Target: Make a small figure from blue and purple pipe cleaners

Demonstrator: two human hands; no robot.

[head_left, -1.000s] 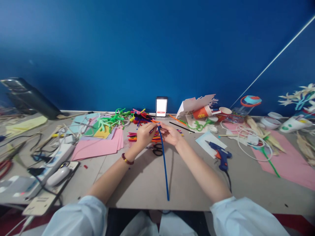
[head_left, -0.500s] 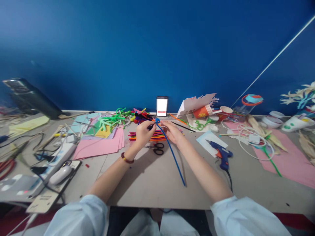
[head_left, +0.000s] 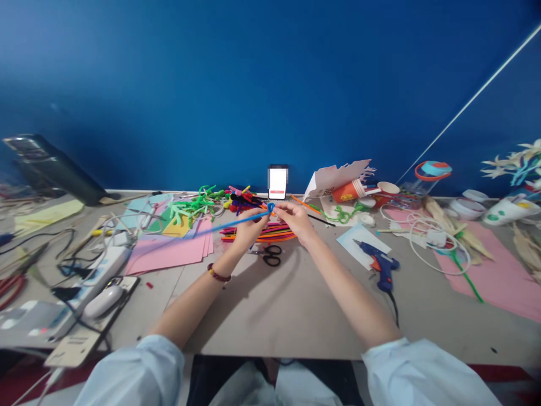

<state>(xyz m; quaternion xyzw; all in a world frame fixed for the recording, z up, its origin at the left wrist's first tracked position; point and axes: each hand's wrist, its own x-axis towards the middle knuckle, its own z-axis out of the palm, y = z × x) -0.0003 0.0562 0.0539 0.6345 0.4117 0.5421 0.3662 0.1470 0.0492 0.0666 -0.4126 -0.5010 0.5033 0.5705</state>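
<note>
Between my two hands is a blue pipe cleaner, wound into a small coil at one end. My left hand pinches it beside the coil, while the fingertips of my right hand are closed on the coil from the other side. The long free tail stretches left over my left hand, smeared by motion. Beneath my hands lies a bundle of pink, red and orange pipe cleaners. Black-handled scissors rest on the table just in front of it.
A blue glue gun lies at right on pale blue paper, its cord trailing toward me. Pink paper sheets and green pipe cleaners are at left. A lit phone stands against the wall. A power strip occupies the left side.
The blue pipe cleaner's long tail has swung from hanging toward me at right to pointing left across my left hand. Both hands have stayed in nearly the same place.
</note>
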